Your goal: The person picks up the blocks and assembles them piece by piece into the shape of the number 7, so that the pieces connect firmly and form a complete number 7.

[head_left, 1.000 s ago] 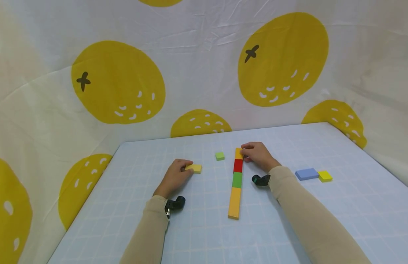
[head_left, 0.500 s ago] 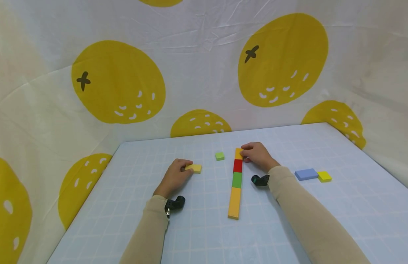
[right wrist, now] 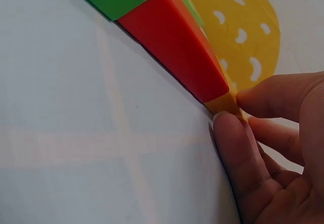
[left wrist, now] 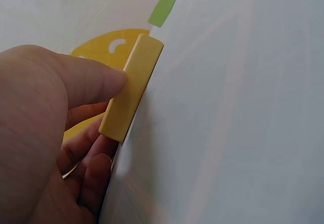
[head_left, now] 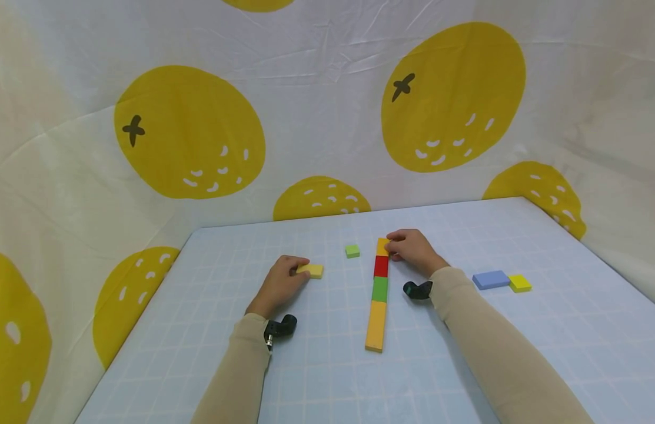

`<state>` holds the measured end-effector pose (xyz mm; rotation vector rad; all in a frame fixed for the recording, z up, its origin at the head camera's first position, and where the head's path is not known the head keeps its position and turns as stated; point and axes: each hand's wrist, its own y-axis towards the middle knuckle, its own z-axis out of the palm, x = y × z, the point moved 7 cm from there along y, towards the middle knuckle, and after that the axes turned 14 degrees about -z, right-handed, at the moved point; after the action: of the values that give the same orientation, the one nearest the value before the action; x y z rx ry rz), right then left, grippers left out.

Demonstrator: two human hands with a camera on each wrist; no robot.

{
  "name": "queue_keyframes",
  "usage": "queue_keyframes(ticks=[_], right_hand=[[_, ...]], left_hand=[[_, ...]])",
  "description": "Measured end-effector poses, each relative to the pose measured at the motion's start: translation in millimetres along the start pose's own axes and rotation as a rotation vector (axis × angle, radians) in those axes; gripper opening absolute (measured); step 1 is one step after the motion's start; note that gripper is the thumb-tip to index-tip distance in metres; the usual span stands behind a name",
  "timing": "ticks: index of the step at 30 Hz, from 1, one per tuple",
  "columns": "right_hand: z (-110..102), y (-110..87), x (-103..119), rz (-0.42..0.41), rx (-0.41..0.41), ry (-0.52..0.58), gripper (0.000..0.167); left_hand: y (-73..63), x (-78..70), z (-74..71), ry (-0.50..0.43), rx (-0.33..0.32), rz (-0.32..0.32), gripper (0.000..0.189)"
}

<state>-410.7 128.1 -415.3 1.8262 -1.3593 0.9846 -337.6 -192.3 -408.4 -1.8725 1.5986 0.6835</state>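
In the head view a row of blocks runs away from the person: a long orange block [head_left: 375, 327], a green block [head_left: 380, 290], a red block [head_left: 381, 267] and a small orange block [head_left: 382, 246] at the far end. My right hand [head_left: 414, 252] pinches that far block between thumb and fingers; in the right wrist view they partly cover it beside the red block [right wrist: 177, 44]. Left of the row, my left hand [head_left: 281, 284] pinches a pale yellow block [left wrist: 132, 87], its thumb on one face and the other fingers partly hidden behind.
A small light green block [head_left: 352, 251] lies between the hands, left of the row. To the right of the right forearm, a blue block [head_left: 491, 280] lies beside a bright yellow block [head_left: 520, 283]. A fruit-patterned curtain [head_left: 322, 118] hangs behind the table [head_left: 327, 383].
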Motion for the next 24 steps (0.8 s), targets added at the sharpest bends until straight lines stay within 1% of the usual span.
queue_keyframes(ticks=[6,10,14,18,24], right_hand=[[0.5,0.5,1.5,-0.009,0.008,-0.007,0.043],[1.2,1.5,3.4,-0.020,0.014,-0.022,0.044],[1.6,1.1,3.5,-0.011,0.014,-0.027,0.044],[0.9,-0.6,2.9,-0.009,0.010,-0.033,0.045],[-1.3,-6.0,5.3,-0.030,0.016,-0.045,0.049]], left_hand=[[0.1,-0.7,-0.7,-0.001,0.002,0.005,0.035],[-0.7,-0.4,-2.4,0.000,-0.005,-0.005,0.035],[-1.3,-0.3,-2.5,0.005,-0.002,-0.006,0.035],[-1.2,-0.9,-1.8,0.002,0.004,-0.001,0.035],[-0.8,-1.2,0.1,0.004,0.010,-0.005,0.036]])
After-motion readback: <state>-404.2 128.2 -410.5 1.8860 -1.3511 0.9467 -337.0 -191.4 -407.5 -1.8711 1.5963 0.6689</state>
